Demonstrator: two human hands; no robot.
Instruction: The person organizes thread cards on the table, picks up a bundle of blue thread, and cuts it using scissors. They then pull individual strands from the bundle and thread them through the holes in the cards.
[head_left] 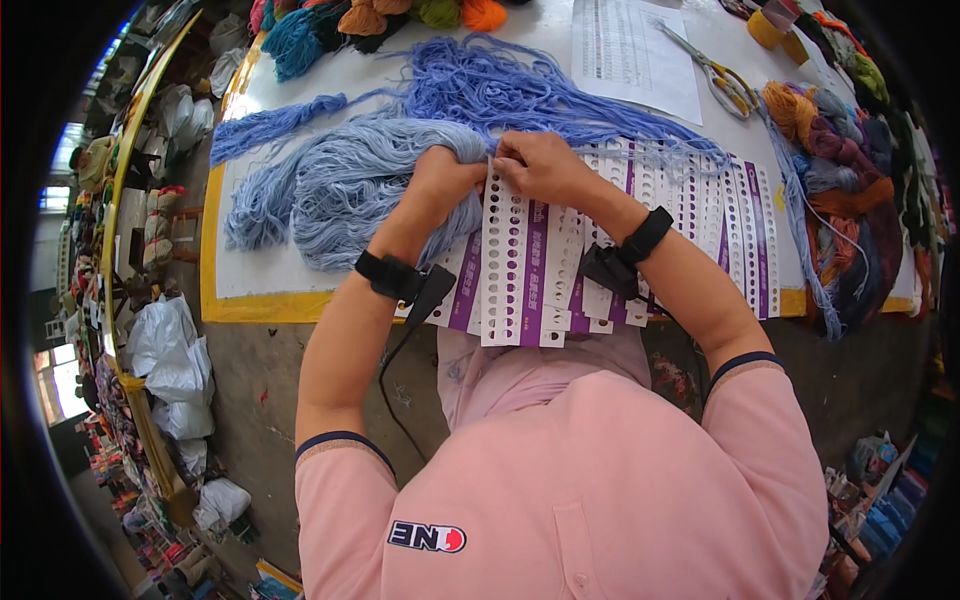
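Gripping a bundle of pale blue yarn (350, 180), the left hand (440, 180) has its fingers closed around the strands at the upper edge of a punched white and purple sample card (505, 260). The right hand (540, 165) sits just beside it, fingertips pinched together on a few strands at the card's top holes. The card lies in an overlapping row of like cards (700, 215) near the front edge of the white table (270, 270). A darker blue yarn skein (500, 90) lies behind the hands. Scissors (720, 75) and a printed sheet (630, 50) rest farther back, well apart. Mixed coloured yarn (850, 200) is heaped at the right. Both wrists carry 1 black strap each.
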